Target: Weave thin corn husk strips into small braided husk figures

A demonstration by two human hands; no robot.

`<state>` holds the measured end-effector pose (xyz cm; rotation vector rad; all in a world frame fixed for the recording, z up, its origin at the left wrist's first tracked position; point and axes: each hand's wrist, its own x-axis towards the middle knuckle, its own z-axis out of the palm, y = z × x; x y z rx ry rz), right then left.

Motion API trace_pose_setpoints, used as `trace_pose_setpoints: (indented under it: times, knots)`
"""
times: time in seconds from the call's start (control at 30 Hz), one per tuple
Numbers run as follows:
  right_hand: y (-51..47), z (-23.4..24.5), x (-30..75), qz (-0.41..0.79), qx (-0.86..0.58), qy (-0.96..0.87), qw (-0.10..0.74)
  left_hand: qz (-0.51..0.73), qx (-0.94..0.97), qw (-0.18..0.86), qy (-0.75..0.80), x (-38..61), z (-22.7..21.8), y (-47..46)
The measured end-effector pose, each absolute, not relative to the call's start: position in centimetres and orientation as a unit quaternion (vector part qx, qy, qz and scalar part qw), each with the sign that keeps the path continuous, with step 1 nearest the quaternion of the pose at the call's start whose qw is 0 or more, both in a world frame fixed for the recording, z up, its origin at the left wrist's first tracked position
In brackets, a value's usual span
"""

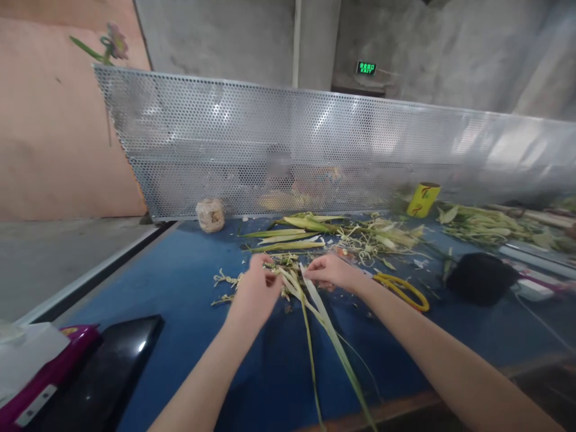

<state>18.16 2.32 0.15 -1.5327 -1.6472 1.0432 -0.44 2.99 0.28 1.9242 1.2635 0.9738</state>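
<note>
A knotted bundle of plant strips (pixel 288 261), which looks like corn husk, lies on the blue tabletop (pixel 180 288) between my hands. My left hand (pixel 260 282) is closed at the bundle's left side, its fingertips partly hidden. My right hand (pixel 330 273) pinches the top of a long pale green leaf strip (pixel 330 336). This strip runs down towards me and over the table's front edge. Thinner strips hang beside it from the bundle. Short braided ends (pixel 225 279) stick out left of my left hand.
Long green husks (pixel 292 237) and curly scraps lie behind my hands. Yellow-handled scissors (pixel 405 291) and a black item (pixel 481 279) are at right, with a yellow can (pixel 423 200) farther back. A twine roll (pixel 210 215) stands before the perforated metal screen (pixel 252 132).
</note>
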Motion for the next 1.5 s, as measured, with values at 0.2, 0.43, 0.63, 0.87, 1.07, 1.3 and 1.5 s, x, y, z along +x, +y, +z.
trace_pose_setpoints:
  times: [0.2,0.43,0.63,0.87,1.07,1.3,1.5]
  knots:
    - [3.1,0.4,17.7,0.295,-0.609,-0.667,0.312,0.323,0.749,0.255,0.52,-0.8,-1.1,5.4]
    - [3.5,-0.6,16.6,0.266,-0.613,-0.667,0.33,0.353,0.723,0.314,0.504,0.8,-1.3,4.8]
    - [3.8,-0.9,16.5,0.321,-0.6,-0.636,0.363,0.383,0.668,0.4,0.497,1.2,-1.4,4.7]
    - [3.4,-0.4,16.9,0.404,-0.537,-0.597,0.438,0.426,0.623,0.485,0.442,1.4,-0.5,4.0]
    - [2.8,-0.3,17.1,0.5,-0.481,-0.527,0.49,0.449,0.587,0.55,0.389,1.6,-0.2,3.4]
    - [1.9,0.6,16.9,0.559,-0.456,-0.472,0.507,0.478,0.565,0.549,0.388,1.7,0.0,3.4]
    - [1.1,0.9,16.6,0.579,-0.46,-0.475,0.476,0.475,0.576,0.542,0.387,1.7,-0.2,3.1]
